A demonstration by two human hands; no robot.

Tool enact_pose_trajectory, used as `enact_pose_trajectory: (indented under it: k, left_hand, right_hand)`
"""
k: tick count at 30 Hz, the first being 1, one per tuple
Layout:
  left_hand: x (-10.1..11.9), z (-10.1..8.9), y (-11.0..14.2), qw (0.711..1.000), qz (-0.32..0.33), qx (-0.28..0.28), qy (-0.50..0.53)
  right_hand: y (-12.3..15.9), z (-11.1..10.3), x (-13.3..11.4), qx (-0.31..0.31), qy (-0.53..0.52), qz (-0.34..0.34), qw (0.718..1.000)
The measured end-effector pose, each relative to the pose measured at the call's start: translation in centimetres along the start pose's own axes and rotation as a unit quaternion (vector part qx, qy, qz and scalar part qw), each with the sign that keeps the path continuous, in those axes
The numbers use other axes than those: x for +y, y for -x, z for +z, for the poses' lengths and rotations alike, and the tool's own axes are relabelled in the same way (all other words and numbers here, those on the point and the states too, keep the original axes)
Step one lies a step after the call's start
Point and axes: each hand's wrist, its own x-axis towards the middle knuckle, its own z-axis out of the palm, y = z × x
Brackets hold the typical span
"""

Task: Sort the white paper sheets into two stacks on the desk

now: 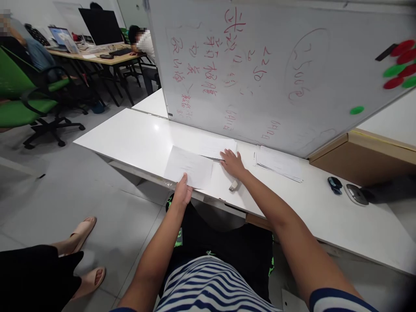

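My left hand (183, 190) grips the near edge of a white paper sheet (191, 167), thumb on top, at the front edge of the white table. Fingers spread, my right hand (232, 164) rests on the right end of another paper stack (217, 146) lying behind the first sheet, against the foot of the whiteboard. A third paper stack (279, 162) lies to the right of my right hand, its sheets slightly fanned. Below my right wrist sits a small pale object (233, 186), perhaps a plug or adapter.
The whiteboard (247, 69) with red writing and round magnets stands along the table (130, 130). To the right are a cardboard box (360, 160), a small dark object (334, 185) and a computer mouse (356, 194). A person's sandalled feet (84, 229) are at the left; others sit at desks behind.
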Motion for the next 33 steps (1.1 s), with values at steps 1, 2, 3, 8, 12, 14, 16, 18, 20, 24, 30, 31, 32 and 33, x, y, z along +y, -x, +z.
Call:
enact_pose_trajectory:
  k: [1, 2, 3, 8, 12, 14, 16, 18, 20, 24, 30, 31, 32, 33]
  left_hand:
    - [-0.1, 0.0, 0.0, 1.000, 0.001, 0.001, -0.003]
    - [-0.2, 0.0, 0.0, 1.000, 0.000, 0.003, -0.009]
    - [-0.3, 0.0, 0.0, 1.000, -0.001, 0.007, -0.018]
    - [-0.8, -0.2, -0.2, 0.998, 0.001, 0.018, -0.063]
    - [-0.8, -0.4, -0.2, 0.998, 0.005, 0.010, -0.065]
    - [-0.8, -0.4, -0.3, 0.997, 0.004, 0.014, -0.071]
    - [-0.8, -0.4, -0.4, 0.997, 0.000, 0.016, -0.077]
    - [-0.7, -0.5, -0.4, 0.997, -0.003, 0.017, -0.080]
    - [-0.7, -0.6, -0.5, 0.997, -0.007, 0.018, -0.080]
    - [-0.8, -0.6, -0.5, 0.998, -0.006, 0.020, -0.066]
    - [-0.5, -0.2, -0.2, 0.999, -0.002, 0.008, -0.032]
    - [-0.4, -0.2, -0.3, 1.000, -0.004, 0.007, -0.024]
    - [-0.4, -0.2, -0.4, 1.000, -0.005, 0.008, -0.014]
    - [-0.3, -0.2, -0.5, 1.000, -0.007, 0.008, -0.003]
  right_hand:
    - [-0.3, 0.1, 0.0, -0.006, 0.030, -0.023, 0.999]
    - [-0.5, 0.2, 0.0, -0.005, 0.055, -0.042, 0.998]
    - [-0.5, 0.2, 0.0, -0.001, 0.075, -0.055, 0.996]
    - [-0.1, 0.1, -0.2, 0.012, 0.110, -0.089, 0.990]
    - [-0.2, -0.3, -0.1, 0.000, 0.103, -0.080, 0.991]
    - [-0.3, -0.6, -0.1, -0.003, 0.100, -0.069, 0.993]
    - [-0.4, -0.8, -0.2, -0.005, 0.095, -0.055, 0.994]
    - [-0.3, -1.1, -0.3, -0.005, 0.087, -0.039, 0.995]
    - [-0.2, -1.5, -0.6, -0.004, 0.077, -0.024, 0.997]
    - [0.1, -2.5, -0.9, -0.015, 0.053, -0.016, 0.998]
    - [0.7, -4.2, -1.5, 0.021, 0.027, 0.007, 0.999]
    - [1.1, -4.3, -2.1, 0.045, 0.021, -0.002, 0.999]
    - [1.7, -4.3, -2.9, 0.068, 0.014, -0.018, 0.997]
    - [2.4, -4.1, -3.9, 0.088, 0.006, -0.043, 0.995]
